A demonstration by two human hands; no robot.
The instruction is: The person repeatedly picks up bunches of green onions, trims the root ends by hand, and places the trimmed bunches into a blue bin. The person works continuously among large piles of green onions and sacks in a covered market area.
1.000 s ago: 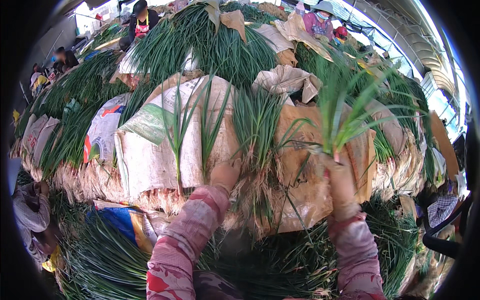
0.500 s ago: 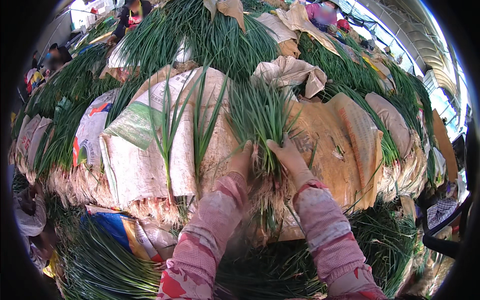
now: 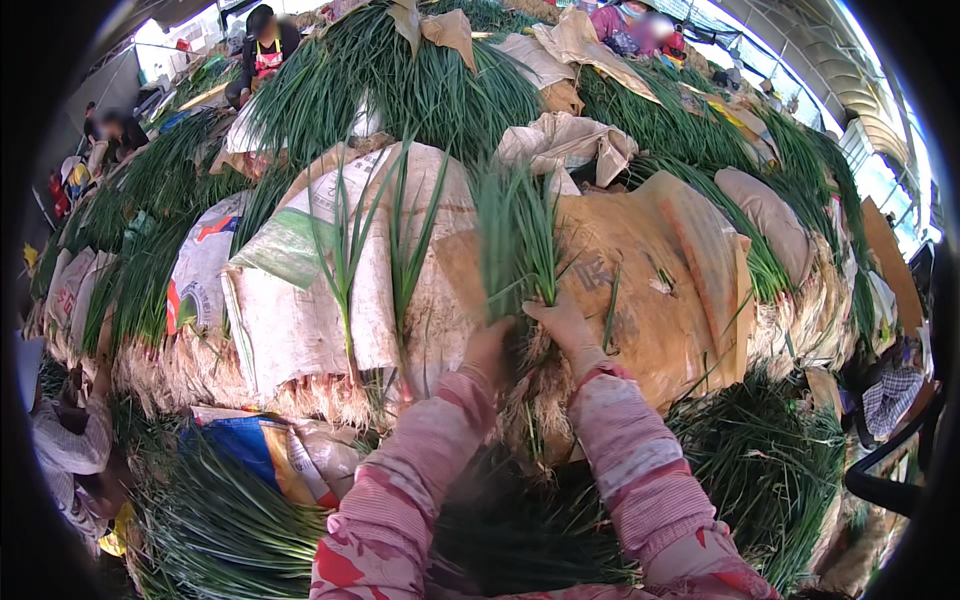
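Note:
In the middle of the head view, a bunch of green onions (image 3: 538, 235) with pale, stringy roots lies over a brown sack (image 3: 640, 270). My right hand (image 3: 563, 325) closes around its lower stems, the roots hanging beneath. Just beside it, my left hand (image 3: 488, 350) is shut on another portion of green onions (image 3: 499, 240), whose leaves are smeared by motion. To the left, a few single green onions (image 3: 345, 250) lie on a dirty white woven sack (image 3: 300, 330). Roots of the heap stick out under that sack's lower edge.
Covered heaps of green onions (image 3: 400, 80) rise ahead. Near me lies a loose pile (image 3: 220, 510) with a blue sack (image 3: 240, 447) behind it. A person (image 3: 75, 450) sits close at left; others (image 3: 268, 50) work farther back. A dark curved bar (image 3: 885, 480) stands at right.
The bunch has parted in two. My left hand has moved down toward me with its portion, while my right hand stays around the other. The whole view has shifted slightly.

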